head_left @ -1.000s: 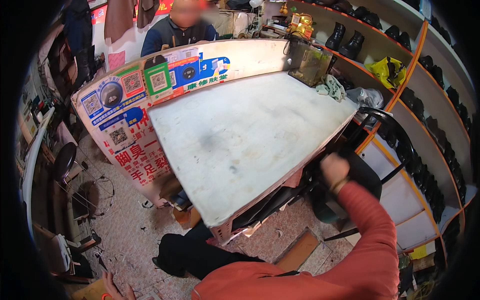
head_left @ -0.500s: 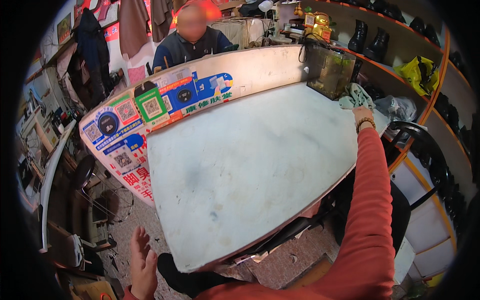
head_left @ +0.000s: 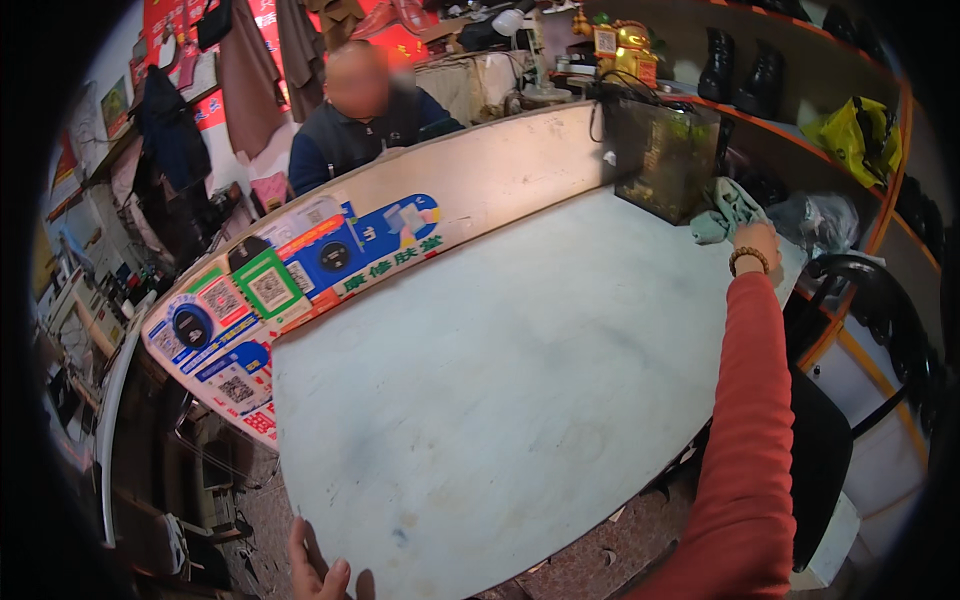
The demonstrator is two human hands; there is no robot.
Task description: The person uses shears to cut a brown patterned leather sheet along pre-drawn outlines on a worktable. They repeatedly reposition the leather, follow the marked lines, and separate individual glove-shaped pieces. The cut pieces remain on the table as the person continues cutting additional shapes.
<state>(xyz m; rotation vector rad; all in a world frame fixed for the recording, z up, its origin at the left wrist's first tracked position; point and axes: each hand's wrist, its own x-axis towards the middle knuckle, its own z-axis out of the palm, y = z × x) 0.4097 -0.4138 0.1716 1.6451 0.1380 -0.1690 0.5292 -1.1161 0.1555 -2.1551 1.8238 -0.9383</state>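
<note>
My right arm, in a red sleeve with a beaded bracelet at the wrist, stretches to the far right corner of the pale table (head_left: 520, 370). There my right hand (head_left: 757, 243) is closed on a crumpled grey-green cloth (head_left: 738, 202). Part of the cloth spreads out beyond my knuckles, next to the dark glass tank (head_left: 668, 165). At the lower edge of the view, by the table's near left edge, my left hand (head_left: 318, 570) holds nothing. Its thumb and fingers are apart, and the rest of it is cut off.
A raised panel with payment-code signs (head_left: 268, 283) borders the table's far side, and a person (head_left: 365, 115) sits behind it. Clear plastic bags (head_left: 815, 220) lie right of the cloth. A black chair (head_left: 835, 300) stands at the right, before shelves of shoes and a yellow bag (head_left: 860, 140).
The view has shifted, bringing the table lower and leftward. My left hand has come to the table's near left edge. My right hand keeps hold of the cloth, whose folds have changed shape.
</note>
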